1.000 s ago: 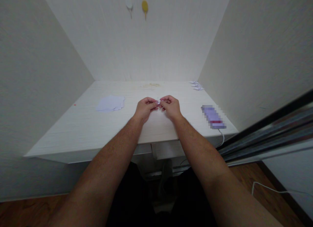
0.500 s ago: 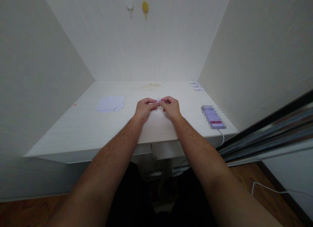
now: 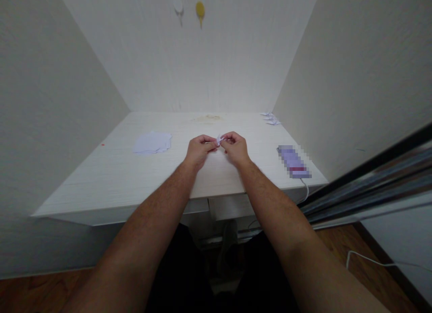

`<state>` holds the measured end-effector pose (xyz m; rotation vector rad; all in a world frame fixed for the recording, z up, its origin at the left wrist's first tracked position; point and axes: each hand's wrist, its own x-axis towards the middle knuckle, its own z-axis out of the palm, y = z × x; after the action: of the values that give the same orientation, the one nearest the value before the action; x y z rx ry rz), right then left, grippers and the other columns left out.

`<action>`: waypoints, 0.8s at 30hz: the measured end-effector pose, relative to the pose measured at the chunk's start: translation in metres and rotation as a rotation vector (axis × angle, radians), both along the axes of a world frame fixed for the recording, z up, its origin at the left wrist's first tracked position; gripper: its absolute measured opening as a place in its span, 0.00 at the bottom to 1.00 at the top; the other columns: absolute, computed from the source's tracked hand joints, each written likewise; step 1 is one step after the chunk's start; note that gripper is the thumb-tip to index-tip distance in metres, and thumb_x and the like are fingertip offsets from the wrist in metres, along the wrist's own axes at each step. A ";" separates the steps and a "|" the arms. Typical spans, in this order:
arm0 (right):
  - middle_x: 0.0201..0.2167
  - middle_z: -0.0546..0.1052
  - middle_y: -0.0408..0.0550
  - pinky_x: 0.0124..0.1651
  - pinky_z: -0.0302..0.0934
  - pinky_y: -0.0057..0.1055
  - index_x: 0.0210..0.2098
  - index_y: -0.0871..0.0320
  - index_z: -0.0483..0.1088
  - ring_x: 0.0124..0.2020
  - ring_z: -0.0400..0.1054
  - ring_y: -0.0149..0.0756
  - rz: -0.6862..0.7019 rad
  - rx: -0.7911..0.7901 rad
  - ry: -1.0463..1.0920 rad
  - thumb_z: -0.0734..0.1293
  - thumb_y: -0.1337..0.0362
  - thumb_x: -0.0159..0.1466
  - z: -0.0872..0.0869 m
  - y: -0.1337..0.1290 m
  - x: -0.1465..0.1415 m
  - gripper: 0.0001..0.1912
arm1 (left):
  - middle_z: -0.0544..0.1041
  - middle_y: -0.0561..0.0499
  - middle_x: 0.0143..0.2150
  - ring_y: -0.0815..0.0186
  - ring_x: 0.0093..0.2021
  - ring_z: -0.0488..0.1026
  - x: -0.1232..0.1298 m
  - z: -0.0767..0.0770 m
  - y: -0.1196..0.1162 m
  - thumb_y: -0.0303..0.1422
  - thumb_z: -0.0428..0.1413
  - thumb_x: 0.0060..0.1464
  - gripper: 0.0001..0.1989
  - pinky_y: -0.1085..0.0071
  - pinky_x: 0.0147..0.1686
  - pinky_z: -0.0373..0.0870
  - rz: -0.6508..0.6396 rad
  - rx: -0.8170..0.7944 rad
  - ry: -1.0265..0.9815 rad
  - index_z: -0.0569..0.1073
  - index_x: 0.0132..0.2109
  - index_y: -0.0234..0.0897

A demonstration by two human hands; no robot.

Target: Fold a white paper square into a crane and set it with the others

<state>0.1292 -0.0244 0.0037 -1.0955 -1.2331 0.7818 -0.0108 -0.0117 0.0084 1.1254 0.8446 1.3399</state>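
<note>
A small white folded-paper piece [image 3: 218,140] is pinched in the fingers [image 3: 206,138] of your left hand [image 3: 198,151] and right hand [image 3: 238,149], both turned inward, thumbs nearest you, over the white wood-grain bench [image 3: 218,178]; its pointed tip sticks up.

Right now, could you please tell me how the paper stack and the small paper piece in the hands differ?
The paper stack lies in flat layers, while the small paper piece is folded. The paper stack looks larger than the small paper piece. The paper stack rests on the desk, whereas the left hand and right hand hold the small paper piece. Both look whitish.
</note>
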 end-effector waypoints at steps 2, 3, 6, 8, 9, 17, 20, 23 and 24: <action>0.22 0.70 0.36 0.27 0.57 0.26 0.31 0.56 0.71 0.23 0.60 0.27 -0.032 0.016 -0.053 0.68 0.64 0.50 0.000 0.000 0.000 0.07 | 0.77 0.50 0.26 0.70 0.26 0.74 0.001 0.000 0.000 0.27 0.68 0.34 0.11 0.72 0.31 0.71 0.002 0.011 0.034 0.75 0.28 0.31; 0.23 0.70 0.37 0.29 0.58 0.26 0.31 0.55 0.71 0.23 0.61 0.27 -0.044 0.026 -0.078 0.67 0.65 0.51 0.000 -0.001 0.000 0.07 | 0.77 0.50 0.26 0.70 0.26 0.74 0.001 0.000 0.000 0.27 0.68 0.34 0.11 0.71 0.31 0.71 0.006 0.015 0.041 0.74 0.28 0.32; 0.26 0.71 0.38 0.32 0.60 0.28 0.30 0.55 0.70 0.26 0.62 0.28 -0.072 0.069 -0.150 0.66 0.67 0.51 0.001 -0.002 -0.001 0.05 | 0.76 0.51 0.27 0.69 0.26 0.74 0.001 -0.002 0.001 0.26 0.67 0.35 0.13 0.72 0.29 0.71 0.026 0.023 0.039 0.75 0.32 0.32; 0.29 0.73 0.40 0.35 0.61 0.29 0.29 0.55 0.70 0.28 0.63 0.29 -0.082 0.109 -0.206 0.66 0.68 0.52 0.001 -0.003 -0.001 0.04 | 0.76 0.51 0.29 0.70 0.27 0.74 0.001 -0.002 0.001 0.24 0.66 0.35 0.17 0.72 0.28 0.70 0.020 0.021 0.042 0.76 0.37 0.33; 0.31 0.73 0.41 0.37 0.62 0.30 0.29 0.55 0.71 0.29 0.64 0.29 -0.082 0.131 -0.236 0.66 0.68 0.53 0.000 -0.003 -0.001 0.04 | 0.77 0.50 0.30 0.70 0.27 0.74 0.001 -0.002 0.002 0.24 0.66 0.35 0.18 0.73 0.28 0.69 0.005 0.016 0.045 0.76 0.39 0.33; 0.36 0.73 0.44 0.42 0.63 0.33 0.33 0.55 0.73 0.31 0.65 0.31 -0.082 0.249 -0.384 0.67 0.70 0.56 -0.002 -0.003 0.004 0.06 | 0.77 0.50 0.26 0.71 0.24 0.70 0.000 0.000 0.002 0.24 0.64 0.34 0.13 0.73 0.23 0.64 -0.065 -0.014 0.092 0.78 0.34 0.32; 0.37 0.73 0.45 0.43 0.63 0.33 0.34 0.55 0.73 0.32 0.65 0.32 -0.081 0.247 -0.419 0.66 0.69 0.57 -0.002 -0.003 0.006 0.06 | 0.73 0.52 0.22 0.73 0.20 0.65 -0.001 -0.001 0.003 0.28 0.65 0.36 0.08 0.74 0.21 0.60 -0.073 0.014 0.109 0.77 0.29 0.33; 0.37 0.73 0.45 0.43 0.63 0.33 0.34 0.55 0.73 0.32 0.65 0.32 -0.067 0.246 -0.434 0.67 0.68 0.58 -0.001 -0.004 0.007 0.05 | 0.70 0.54 0.20 0.75 0.18 0.61 -0.002 -0.002 0.004 0.30 0.66 0.37 0.08 0.75 0.19 0.55 -0.075 0.013 0.107 0.76 0.27 0.34; 0.37 0.74 0.45 0.43 0.63 0.33 0.34 0.55 0.74 0.32 0.65 0.32 -0.063 0.254 -0.437 0.67 0.67 0.59 -0.001 -0.004 0.007 0.04 | 0.70 0.54 0.20 0.75 0.18 0.61 -0.002 -0.002 0.004 0.30 0.66 0.37 0.08 0.75 0.18 0.55 -0.075 0.008 0.105 0.76 0.27 0.34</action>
<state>0.1361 -0.0283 0.0024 -1.1205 -1.6047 0.3297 -0.0128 -0.0082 0.0067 1.2311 0.8648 1.2316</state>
